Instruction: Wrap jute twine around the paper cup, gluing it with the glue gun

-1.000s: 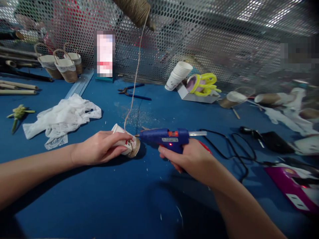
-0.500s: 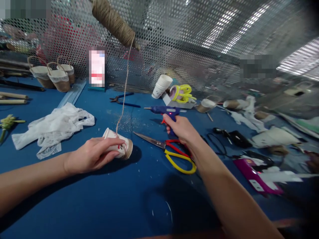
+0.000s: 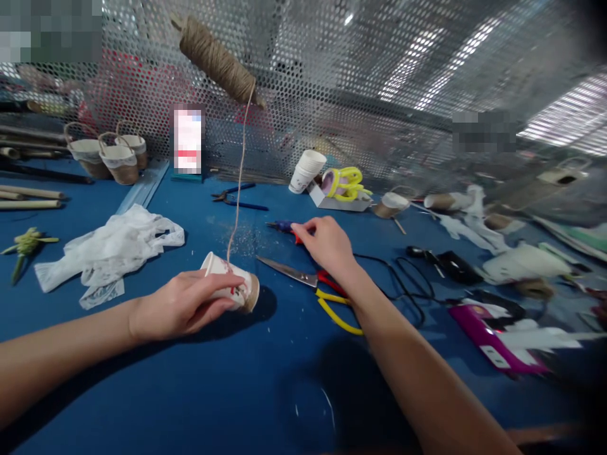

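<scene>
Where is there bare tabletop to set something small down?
Mostly bare: the near blue tabletop between left forearm and right forearm, bordered beyond by the paper cup and scissors, save thin scraps. A smaller patch lies between the white lace and blue-handled pliers. Crowded: the right side, with black cord and purple device.

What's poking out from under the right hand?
A blue glue gun: its tip, some blue body and a bit of red show. The right hand covers the rest, so its back is hidden.
</scene>
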`<state>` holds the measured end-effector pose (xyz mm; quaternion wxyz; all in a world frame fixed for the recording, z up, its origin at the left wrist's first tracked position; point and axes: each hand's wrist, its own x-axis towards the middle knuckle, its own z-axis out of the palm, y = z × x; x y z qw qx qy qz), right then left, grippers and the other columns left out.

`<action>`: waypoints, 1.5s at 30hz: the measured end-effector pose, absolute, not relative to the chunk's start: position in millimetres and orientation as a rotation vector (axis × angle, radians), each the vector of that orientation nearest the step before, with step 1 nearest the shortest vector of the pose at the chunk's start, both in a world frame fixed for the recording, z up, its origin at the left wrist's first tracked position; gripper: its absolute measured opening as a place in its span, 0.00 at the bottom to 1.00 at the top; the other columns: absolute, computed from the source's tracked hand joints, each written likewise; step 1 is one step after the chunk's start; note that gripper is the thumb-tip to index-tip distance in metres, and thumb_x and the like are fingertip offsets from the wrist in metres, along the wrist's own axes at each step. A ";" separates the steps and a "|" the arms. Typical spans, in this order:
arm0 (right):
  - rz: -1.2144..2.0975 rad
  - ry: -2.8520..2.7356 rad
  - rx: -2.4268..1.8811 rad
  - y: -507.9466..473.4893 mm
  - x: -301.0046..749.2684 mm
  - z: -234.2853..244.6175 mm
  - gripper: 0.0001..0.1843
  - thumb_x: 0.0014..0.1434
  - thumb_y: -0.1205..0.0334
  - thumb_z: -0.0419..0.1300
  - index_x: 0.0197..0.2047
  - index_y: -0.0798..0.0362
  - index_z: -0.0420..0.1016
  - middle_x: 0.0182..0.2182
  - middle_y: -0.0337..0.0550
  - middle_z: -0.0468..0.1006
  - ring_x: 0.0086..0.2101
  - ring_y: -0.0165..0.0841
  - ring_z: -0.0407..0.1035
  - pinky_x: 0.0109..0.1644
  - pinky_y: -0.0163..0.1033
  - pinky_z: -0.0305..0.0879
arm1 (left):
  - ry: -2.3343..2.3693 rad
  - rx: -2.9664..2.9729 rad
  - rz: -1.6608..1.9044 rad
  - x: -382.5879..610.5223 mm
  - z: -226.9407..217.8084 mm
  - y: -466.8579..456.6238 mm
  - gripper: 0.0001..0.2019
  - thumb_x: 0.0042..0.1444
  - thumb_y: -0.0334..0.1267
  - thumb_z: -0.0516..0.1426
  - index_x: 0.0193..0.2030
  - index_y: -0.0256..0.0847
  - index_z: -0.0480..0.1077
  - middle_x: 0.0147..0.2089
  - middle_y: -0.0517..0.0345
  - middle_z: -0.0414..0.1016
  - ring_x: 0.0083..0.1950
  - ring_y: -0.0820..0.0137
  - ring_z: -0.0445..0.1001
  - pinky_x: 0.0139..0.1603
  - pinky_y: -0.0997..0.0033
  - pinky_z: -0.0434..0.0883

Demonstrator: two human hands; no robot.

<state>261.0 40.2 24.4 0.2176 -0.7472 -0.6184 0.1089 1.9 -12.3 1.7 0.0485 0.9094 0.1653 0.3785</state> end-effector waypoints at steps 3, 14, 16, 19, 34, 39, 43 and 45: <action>0.648 -1.960 -1.795 19.1 229.7 35.9 0.19 0.57 0.47 0.50 0.34 0.50 0.76 0.36 0.43 0.76 0.38 0.35 0.69 0.43 0.40 0.62 | 0.462 2.778 1.133 3.1 2.0 -14.9 0.11 0.63 0.34 0.45 0.46 0.31 0.62 0.29 0.51 0.76 0.29 0.72 0.75 0.29 0.77 0.73; 1.394 -1.456 -1.117 -11.8 186.6 37.6 0.07 0.46 0.59 0.63 0.26 0.54 0.72 0.32 0.39 0.74 0.34 0.27 0.66 0.42 0.36 0.61 | 0.456 2.555 1.011 4.8 0.0 -18.3 0.12 0.60 0.32 0.47 0.50 0.34 0.60 0.38 0.49 0.76 0.35 0.72 0.76 0.34 0.75 0.73; 1.311 -1.424 -1.160 -14.1 191.3 41.5 0.08 0.47 0.57 0.63 0.26 0.53 0.72 0.28 0.37 0.72 0.32 0.27 0.64 0.41 0.36 0.61 | 0.571 2.417 0.986 4.1 1.4 -20.1 0.13 0.59 0.32 0.49 0.51 0.34 0.60 0.40 0.49 0.76 0.34 0.73 0.76 0.33 0.77 0.72; 1.258 -1.390 -1.205 -17.8 197.5 46.1 0.09 0.46 0.56 0.62 0.27 0.53 0.71 0.27 0.37 0.72 0.29 0.27 0.63 0.38 0.36 0.61 | 0.692 2.227 0.955 4.4 3.6 -21.5 0.14 0.58 0.35 0.51 0.50 0.33 0.62 0.39 0.49 0.76 0.34 0.72 0.75 0.29 0.78 0.70; 1.007 -1.498 -1.312 -19.5 203.9 40.7 0.11 0.51 0.55 0.60 0.26 0.54 0.68 0.24 0.36 0.69 0.26 0.26 0.61 0.33 0.35 0.58 | 0.688 2.060 0.912 6.5 5.6 -22.4 0.13 0.56 0.35 0.53 0.46 0.31 0.66 0.36 0.50 0.77 0.31 0.73 0.74 0.28 0.79 0.69; 1.006 -1.555 -1.343 -18.8 204.9 37.2 0.13 0.51 0.52 0.59 0.26 0.54 0.68 0.23 0.36 0.69 0.26 0.26 0.60 0.31 0.35 0.57 | 0.638 2.118 0.920 6.2 6.3 -24.0 0.12 0.56 0.34 0.53 0.46 0.32 0.66 0.39 0.48 0.77 0.33 0.71 0.75 0.27 0.79 0.69; 1.010 -1.579 -1.386 -19.2 205.1 36.0 0.14 0.52 0.51 0.58 0.25 0.54 0.67 0.23 0.37 0.68 0.25 0.27 0.59 0.29 0.35 0.55 | 0.598 2.137 0.928 5.5 6.1 -25.6 0.12 0.56 0.34 0.54 0.47 0.34 0.66 0.41 0.48 0.76 0.30 0.74 0.74 0.24 0.80 0.67; 1.010 -1.584 -1.403 -19.5 204.6 35.9 0.14 0.52 0.51 0.58 0.25 0.54 0.67 0.22 0.37 0.68 0.25 0.27 0.58 0.28 0.35 0.55 | 0.590 2.141 0.937 5.2 6.5 -26.3 0.12 0.56 0.33 0.54 0.47 0.35 0.66 0.40 0.49 0.77 0.26 0.76 0.72 0.22 0.82 0.65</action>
